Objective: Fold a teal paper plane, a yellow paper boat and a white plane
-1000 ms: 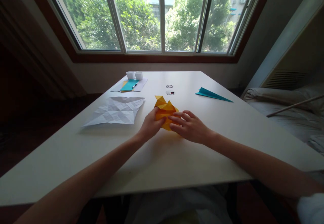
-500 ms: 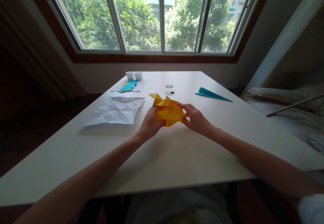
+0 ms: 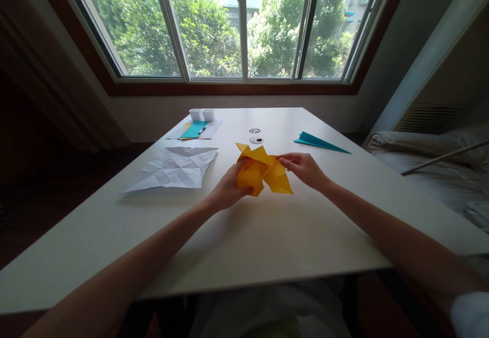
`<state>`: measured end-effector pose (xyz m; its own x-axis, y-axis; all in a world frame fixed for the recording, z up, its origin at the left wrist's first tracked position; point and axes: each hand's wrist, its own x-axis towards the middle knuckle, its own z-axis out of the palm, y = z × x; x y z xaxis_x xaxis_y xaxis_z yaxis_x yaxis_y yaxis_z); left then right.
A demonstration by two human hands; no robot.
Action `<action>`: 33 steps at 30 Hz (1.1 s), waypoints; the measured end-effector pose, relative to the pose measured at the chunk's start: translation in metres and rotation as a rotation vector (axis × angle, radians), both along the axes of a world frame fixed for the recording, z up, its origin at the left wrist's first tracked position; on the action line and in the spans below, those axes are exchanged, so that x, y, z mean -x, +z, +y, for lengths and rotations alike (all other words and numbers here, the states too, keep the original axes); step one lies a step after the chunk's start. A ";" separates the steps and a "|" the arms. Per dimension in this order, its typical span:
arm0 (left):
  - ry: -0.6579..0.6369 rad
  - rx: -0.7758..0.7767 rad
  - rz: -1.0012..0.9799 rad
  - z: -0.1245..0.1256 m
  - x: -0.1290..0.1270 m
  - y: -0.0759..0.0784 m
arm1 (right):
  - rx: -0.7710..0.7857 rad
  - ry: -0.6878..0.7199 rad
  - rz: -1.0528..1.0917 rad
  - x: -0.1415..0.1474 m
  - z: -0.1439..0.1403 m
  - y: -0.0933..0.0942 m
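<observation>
Nearest, two bare forearms reach out over the white table [image 3: 244, 246] from its near edge. Both hands meet at the table's middle on a folded yellow paper [image 3: 263, 175], held just above the surface. At the paper's left side, the left hand [image 3: 228, 189] is closed around it, thumb in front and fingers behind. At the paper's upper right corner, the right hand [image 3: 303, 169] pinches it between thumb and fingertips, so a flap hangs down between the two hands. Left of the hands, well apart, lies a creased white sheet [image 3: 173, 167] flat on the table. Beyond the yellow paper are two small round marks [image 3: 255, 136] in the tabletop, and to the right a teal paper plane [image 3: 319, 143]. Farther back on the left sit a teal sheet [image 3: 194, 129] with a pen and two small white boxes [image 3: 201, 114]. Behind all this the window [image 3: 244, 24] shows green trees.
</observation>
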<state>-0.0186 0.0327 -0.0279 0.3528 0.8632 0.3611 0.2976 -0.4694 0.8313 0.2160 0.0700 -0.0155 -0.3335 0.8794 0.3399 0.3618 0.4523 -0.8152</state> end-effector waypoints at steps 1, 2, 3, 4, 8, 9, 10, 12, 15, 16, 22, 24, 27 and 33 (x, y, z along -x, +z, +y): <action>-0.023 0.013 -0.009 0.000 0.000 0.000 | 0.013 -0.022 0.006 -0.001 0.001 -0.001; -0.040 0.020 -0.011 0.000 0.000 0.000 | 0.022 -0.032 0.011 -0.002 0.003 -0.002; -0.049 0.020 -0.010 -0.001 0.000 0.000 | 0.028 -0.029 0.017 -0.003 0.004 -0.002; -0.049 0.013 -0.008 -0.001 0.000 0.000 | 0.035 -0.015 0.025 -0.003 0.004 -0.003; -0.033 0.016 -0.038 0.001 0.000 0.000 | 0.015 0.032 0.016 -0.004 0.004 0.001; -0.047 0.034 -0.062 0.001 0.000 -0.001 | -0.026 0.029 -0.018 -0.004 0.003 0.002; -0.068 0.052 -0.090 0.001 -0.001 -0.001 | -0.082 0.018 -0.066 -0.003 0.002 0.002; -0.117 0.086 -0.141 0.001 -0.001 -0.002 | -0.214 -0.013 -0.184 -0.002 -0.001 0.002; -0.166 0.143 -0.167 -0.002 -0.002 -0.003 | -0.404 -0.088 -0.346 -0.001 -0.003 -0.002; -0.178 0.164 -0.165 -0.002 -0.001 -0.003 | -0.466 -0.109 -0.400 -0.001 -0.003 -0.004; -0.259 0.194 -0.118 -0.004 0.003 -0.004 | -0.700 -0.148 -0.591 -0.004 -0.002 -0.006; -0.295 0.208 -0.096 -0.004 0.005 -0.005 | -0.706 -0.137 -0.619 -0.005 -0.002 -0.003; -0.314 0.243 -0.081 -0.005 0.008 -0.006 | -0.610 -0.103 -0.597 -0.005 -0.002 0.001; -0.313 0.435 -0.145 -0.005 0.009 -0.003 | -0.049 -0.078 -0.292 -0.010 0.004 0.005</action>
